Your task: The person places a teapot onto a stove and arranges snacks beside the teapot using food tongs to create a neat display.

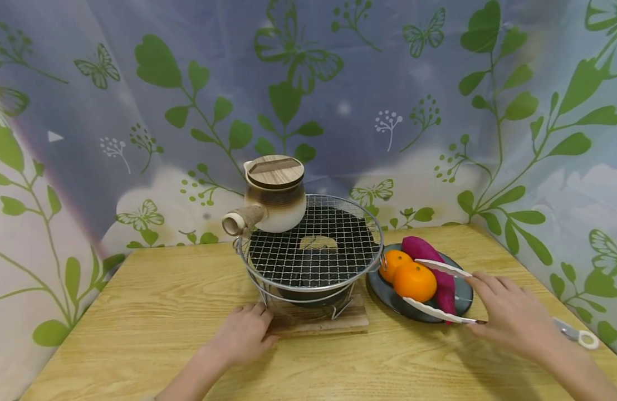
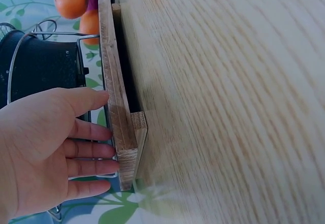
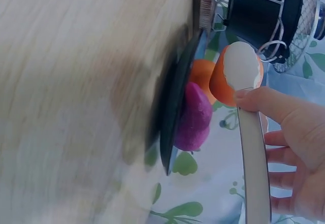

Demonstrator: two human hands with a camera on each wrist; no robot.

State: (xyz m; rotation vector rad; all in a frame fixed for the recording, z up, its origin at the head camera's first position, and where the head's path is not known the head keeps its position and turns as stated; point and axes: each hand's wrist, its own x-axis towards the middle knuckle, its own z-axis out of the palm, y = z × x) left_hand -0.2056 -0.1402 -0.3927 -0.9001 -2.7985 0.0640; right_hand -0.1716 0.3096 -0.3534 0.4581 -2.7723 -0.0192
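Note:
My right hand point(image 1: 514, 312) holds a pair of tongs point(image 1: 441, 268) with white scalloped tips; their ringed rear end sticks out behind the hand. The tips lie on either side of the front orange point(image 1: 415, 283). In both wrist views that orange stands higher than the second orange point(image 3: 202, 76). The second orange and a purple sweet potato point(image 3: 193, 117) lie on a dark plate point(image 1: 383, 298). My left hand point(image 2: 45, 148), fingers straight, touches the edge of a wooden board point(image 2: 116, 92) under a round tabletop grill point(image 1: 313, 295).
A lidded side-handled teapot point(image 1: 278, 203) stands at the back left of the wire mesh point(image 1: 333, 262) on the grill, its handle pointing toward me. Behind the wooden table point(image 1: 153, 312) hangs a leaf-and-butterfly patterned cloth point(image 1: 338, 100).

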